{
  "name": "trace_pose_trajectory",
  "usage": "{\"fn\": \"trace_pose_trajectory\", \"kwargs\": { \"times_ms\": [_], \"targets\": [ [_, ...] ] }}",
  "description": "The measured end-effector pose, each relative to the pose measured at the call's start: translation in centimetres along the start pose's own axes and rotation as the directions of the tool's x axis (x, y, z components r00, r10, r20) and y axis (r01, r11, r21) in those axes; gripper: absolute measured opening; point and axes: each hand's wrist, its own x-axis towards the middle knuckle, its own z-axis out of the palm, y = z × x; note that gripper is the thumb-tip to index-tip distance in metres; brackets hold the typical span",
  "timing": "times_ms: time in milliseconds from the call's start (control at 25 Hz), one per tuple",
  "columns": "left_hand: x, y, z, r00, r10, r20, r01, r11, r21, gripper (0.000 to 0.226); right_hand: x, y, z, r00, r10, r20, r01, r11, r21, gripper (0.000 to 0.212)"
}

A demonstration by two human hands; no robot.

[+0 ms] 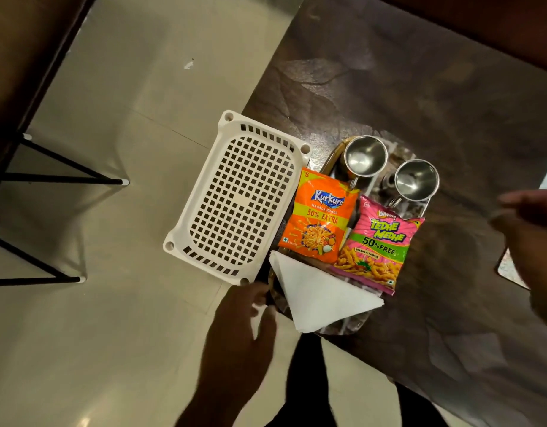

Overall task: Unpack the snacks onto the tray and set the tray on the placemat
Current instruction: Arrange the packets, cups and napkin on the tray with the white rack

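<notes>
Dark bench (pixel 420 103), tiled floor (pixel 142 87). Beyond left hand (pixel 244 322)'s spread fingers (pixel 257 291) sat one tray (pixel 349 326), two cups (pixel 365 155), two snack packets (pixel 321 217), one napkin (pixel 321 294), one basket (pixel 238 195). Right hand (pixel 528 232) blurred: fingers unclear.

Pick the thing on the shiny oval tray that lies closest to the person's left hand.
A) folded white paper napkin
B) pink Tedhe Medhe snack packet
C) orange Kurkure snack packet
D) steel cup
A: the folded white paper napkin lies at the near end of the shiny oval tray, right beside the fingers of the left hand; the orange Kurkure snack packet, the pink Tedhe Medhe snack packet and the steel cups sit farther up.
</notes>
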Motion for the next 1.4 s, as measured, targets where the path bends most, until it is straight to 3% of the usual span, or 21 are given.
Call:
{"fn": "trace_pose_trajectory", "kwargs": {
  "times_ms": [120, 200, 280, 520, 760, 840, 960, 1040, 1080, 1120, 1200, 1280, 1400],
  "targets": [
    [6.8, 4.0, 2.3, 0.977, 0.212, -0.019, -0.209, 0.972, 0.106, 0.041, 5.8, -6.9, 1.5, 0.986, -0.149, 0.072, 0.151, 0.988, -0.029, 0.016],
    [11.5, 5.9, 2.9, 0.971, 0.237, -0.032, -0.222, 0.943, 0.249, 0.042, 8.5, -10.2, 3.2, 0.963, -0.227, 0.148, 0.24, 0.968, -0.078, 0.01],
    [14.3, 6.7, 3.5, 0.981, 0.193, -0.031, -0.169, 0.917, 0.361, 0.039, 10.7, -12.6, 5.0, 0.931, -0.273, 0.244, 0.303, 0.948, -0.094, 0.021],
    [16.2, 6.6, 4.2, 0.974, 0.224, -0.01, -0.198, 0.879, 0.433, 0.039, 13.2, -14.9, 9.9, 0.813, -0.202, 0.546, 0.351, 0.918, -0.184, 0.036],
    [16.1, 7.3, 3.5, 0.957, 0.269, 0.108, -0.282, 0.781, 0.557, 0.054, 12.9, -14.1, 12.4, 0.818, -0.174, 0.548, 0.381, 0.878, -0.289, 0.038],
    [15.1, 7.8, 2.7, 0.958, 0.276, 0.075, -0.27, 0.788, 0.554, 0.054, 12.9, -14.3, 12.5, 0.818, -0.181, 0.546, 0.393, 0.869, -0.301, 0.035],
    [9.7, 6.1, 0.7, 0.957, 0.24, -0.166, -0.199, 0.953, 0.23, 0.028, 13.0, -14.5, 12.5, 0.815, -0.175, 0.552, 0.414, 0.843, -0.343, 0.033],
    [4.2, 3.3, 0.3, 0.98, -0.054, -0.191, 0.045, 0.998, -0.049, 0.005, 12.9, -14.5, 12.4, 0.807, -0.153, 0.571, 0.418, 0.831, -0.368, 0.031],
    [1.6, 1.9, 0.8, 0.96, -0.259, -0.106, 0.235, 0.952, -0.194, 0.004, 12.9, -14.3, 12.4, 0.799, -0.124, 0.588, 0.397, 0.844, -0.361, 0.033],
    [-0.6, 0.6, 1.7, 0.897, -0.442, 0.028, 0.426, 0.843, -0.329, 0.006, 12.8, -14.2, 12.4, 0.79, -0.089, 0.607, 0.364, 0.864, -0.348, 0.034],
    [-3.0, -0.8, 3.7, 0.719, -0.629, 0.295, 0.686, 0.573, -0.449, 0.019, 12.5, -13.9, 12.5, 0.777, -0.032, 0.629, 0.309, 0.889, -0.337, 0.037],
    [-2.7, -0.8, 5.4, 0.634, -0.65, 0.419, 0.756, 0.405, -0.515, 0.03, 12.7, -13.6, 12.4, 0.772, -0.001, 0.636, 0.278, 0.9, -0.336, 0.036],
    [-0.9, 0.3, 7.0, 0.659, -0.614, 0.433, 0.705, 0.306, -0.64, 0.035, 13.0, -13.1, 12.3, 0.749, 0.031, 0.662, 0.251, 0.911, -0.327, 0.022]
  ]
}}
